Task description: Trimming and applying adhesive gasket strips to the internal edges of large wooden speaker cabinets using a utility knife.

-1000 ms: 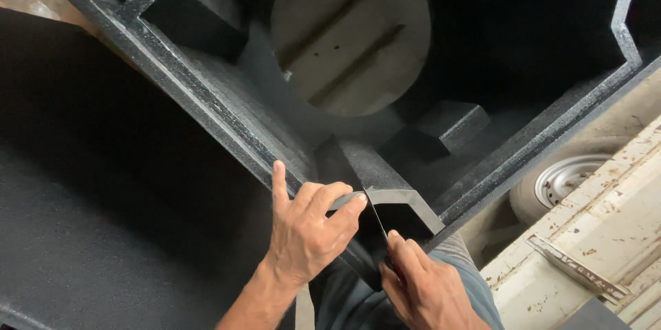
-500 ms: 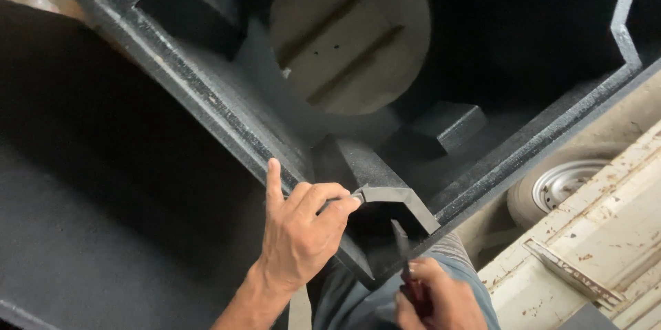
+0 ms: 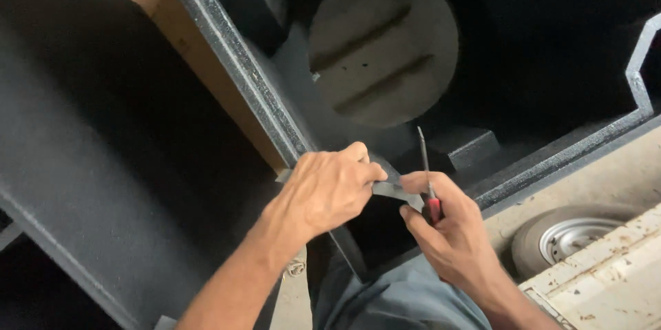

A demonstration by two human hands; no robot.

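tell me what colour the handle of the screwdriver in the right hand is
Red, with a dark metal shaft; the handle shows between the right hand's fingers in the head view.

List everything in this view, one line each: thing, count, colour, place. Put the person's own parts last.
Open box: one, black textured coating, across the upper middle, its rim running diagonally.
Round cut-out: one, showing pale grey, in the box's inner panel at top centre.
Inner block: one, black, inside the box below the cut-out.
Flat panel: one, black textured, filling the left side.
Metal bracket: one, grey, at the box corner between both hands.
Screwdriver: one, red handle, dark shaft pointing up, centre.
Wheel: one, dark tyre and grey rim, lower right.
Board: one, worn white, bottom right corner.
Left hand: pinching the bracket.
Right hand: gripping the screwdriver, fingertips at the bracket.
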